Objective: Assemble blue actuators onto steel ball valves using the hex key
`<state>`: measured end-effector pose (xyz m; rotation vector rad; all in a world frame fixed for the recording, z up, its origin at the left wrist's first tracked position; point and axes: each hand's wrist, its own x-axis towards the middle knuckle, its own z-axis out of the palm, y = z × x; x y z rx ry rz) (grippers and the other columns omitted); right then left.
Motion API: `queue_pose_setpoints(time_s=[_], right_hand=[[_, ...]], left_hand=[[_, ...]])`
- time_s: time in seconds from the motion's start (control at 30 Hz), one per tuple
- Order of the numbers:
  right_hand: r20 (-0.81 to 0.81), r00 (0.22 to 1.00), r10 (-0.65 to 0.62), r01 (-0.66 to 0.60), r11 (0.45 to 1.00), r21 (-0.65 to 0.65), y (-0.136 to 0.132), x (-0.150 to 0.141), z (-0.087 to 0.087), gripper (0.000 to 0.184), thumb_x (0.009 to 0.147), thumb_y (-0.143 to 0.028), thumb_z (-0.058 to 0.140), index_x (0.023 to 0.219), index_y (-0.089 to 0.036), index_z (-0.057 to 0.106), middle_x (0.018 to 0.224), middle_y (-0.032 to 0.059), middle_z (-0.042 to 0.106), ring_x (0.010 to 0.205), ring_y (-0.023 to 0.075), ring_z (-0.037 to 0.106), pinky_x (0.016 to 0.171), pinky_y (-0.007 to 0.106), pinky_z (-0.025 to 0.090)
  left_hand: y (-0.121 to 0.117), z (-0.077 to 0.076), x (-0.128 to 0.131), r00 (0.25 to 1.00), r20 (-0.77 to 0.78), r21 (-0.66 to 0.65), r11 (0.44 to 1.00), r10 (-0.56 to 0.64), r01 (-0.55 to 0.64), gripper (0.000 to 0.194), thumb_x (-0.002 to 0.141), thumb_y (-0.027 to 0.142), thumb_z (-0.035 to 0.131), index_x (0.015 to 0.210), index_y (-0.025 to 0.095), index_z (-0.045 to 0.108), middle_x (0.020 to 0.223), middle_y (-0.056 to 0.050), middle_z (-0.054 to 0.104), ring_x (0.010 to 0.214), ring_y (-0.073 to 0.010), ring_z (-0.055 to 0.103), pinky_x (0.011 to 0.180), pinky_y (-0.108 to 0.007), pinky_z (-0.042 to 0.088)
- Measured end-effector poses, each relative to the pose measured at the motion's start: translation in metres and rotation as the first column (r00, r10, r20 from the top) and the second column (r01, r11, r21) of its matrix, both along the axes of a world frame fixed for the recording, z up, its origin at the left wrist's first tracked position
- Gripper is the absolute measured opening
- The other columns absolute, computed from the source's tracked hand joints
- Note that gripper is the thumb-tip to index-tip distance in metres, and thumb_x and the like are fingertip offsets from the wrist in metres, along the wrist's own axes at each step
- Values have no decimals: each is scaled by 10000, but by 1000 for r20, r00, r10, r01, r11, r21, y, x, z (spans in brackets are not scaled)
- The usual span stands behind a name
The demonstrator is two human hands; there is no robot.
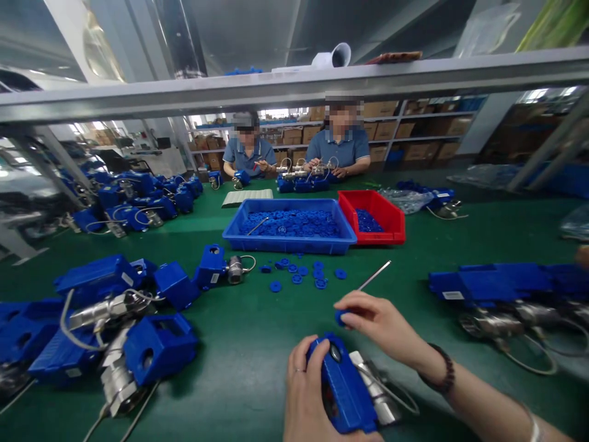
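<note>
As we look down at the near edge of the green table, we see the left hand curled around a blue housing, its fingers bent over the left side and its thumb partly cut off by the lower border. That hand is closed to about the width of the housing, which lies tilted just right of centre, with a dark round opening near its far end. Along the housing's right side we see a metal fitting with a pale cable looping from it. The right hand is narrowed to a pinch, thumb and fingertips together on a small blue disc, just above and beyond the housing's far end and apart from it. A thin metal rod slants out past the knuckles of this hand; we cannot tell whether the fingers grip it, because its lower end is hidden. Beyond the hands we find loose blue discs scattered on the table, in front of a blue tray full of similar pieces, with a red bin just beside it.
</note>
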<state>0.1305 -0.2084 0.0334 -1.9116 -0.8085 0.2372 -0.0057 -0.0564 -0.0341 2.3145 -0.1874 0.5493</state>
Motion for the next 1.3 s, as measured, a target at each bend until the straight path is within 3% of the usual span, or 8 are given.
queue_pose_setpoints(time_s=[0.17, 0.37, 0.53, 0.63, 0.77, 0.9, 1.03, 1.3], right_hand=[[-142, 989, -28, 44, 993, 106, -4, -30, 5, 255, 811, -424, 660, 875, -184, 721, 876, 59, 605, 838, 198, 570, 772, 309, 490], [-37, 997, -61, 65, 991, 119, 3, -23, -2, 316, 867, -429, 597, 754, -163, 725, 709, 51, 601, 674, 161, 558, 618, 258, 458], [39, 986, 160, -155, 983, -99, -22, 34, -1, 253, 875, -374, 564, 923, -173, 711, 905, 70, 650, 859, 195, 600, 808, 315, 476], [192, 980, 54, 3, 959, -284, -46, 87, -11, 247, 777, -313, 653, 971, -162, 678, 1070, 114, 616, 1040, 265, 537, 965, 426, 387], [200, 979, 47, 26, 938, -347, -60, 118, -25, 171, 748, -316, 659, 695, -163, 609, 829, 94, 607, 859, 258, 538, 859, 432, 413], [149, 987, 53, -2, 946, -324, -50, 88, -20, 269, 906, -398, 464, 840, -162, 575, 787, 62, 596, 728, 196, 542, 712, 336, 453], [78, 984, 158, -147, 981, -126, -41, 42, 2, 444, 982, -512, 365, 1122, -159, 594, 847, 52, 621, 709, 154, 557, 652, 263, 443], [209, 869, 448, -450, 892, -40, -33, 25, 16, 476, 999, -512, 357, 994, -175, 693, 775, 35, 644, 715, 139, 492, 746, 291, 342]], left_hand=[[-17, 1, 4, 995, 48, 59, 994, 86, -88, 1097, 501, 334, 830, 1407, 209, 224, 1414, -215, 273, 1267, -407, 399, 966, -596, 457], [-1, 29, 23, 975, 65, 261, 947, -210, 187, 1044, 467, 353, 847, 1367, 269, 324, 1385, -142, 439, 1262, -417, 410, 935, -592, 486], [3, 45, 29, 955, -146, 259, 922, -257, 287, 857, 477, 376, 858, 1239, 231, 492, 1328, -137, 512, 1211, -436, 455, 934, -649, 456], [0, 54, 29, 934, -253, 216, 927, -251, 307, 808, 501, 339, 846, 1227, 213, 515, 1334, -150, 499, 1229, -429, 436, 973, -651, 418], [2, 68, 28, 892, -370, 180, 922, -260, 343, 816, 498, 292, 862, 1235, 212, 521, 1389, -167, 435, 1265, -410, 402, 1012, -623, 391], [11, 80, 29, 859, -403, 167, 897, -317, 410, 947, 447, 282, 903, 1292, 262, 477, 1406, -139, 420, 1250, -374, 427, 1001, -577, 427], [15, 85, 30, 851, -409, 163, 892, -329, 423, 956, 409, 300, 918, 1265, 278, 493, 1383, -112, 432, 1221, -350, 455, 985, -536, 455], [11, 80, 31, 872, -354, 144, 901, -338, 408, 884, 434, 285, 891, 1225, 277, 498, 1325, -96, 452, 1191, -323, 465, 979, -486, 463]])
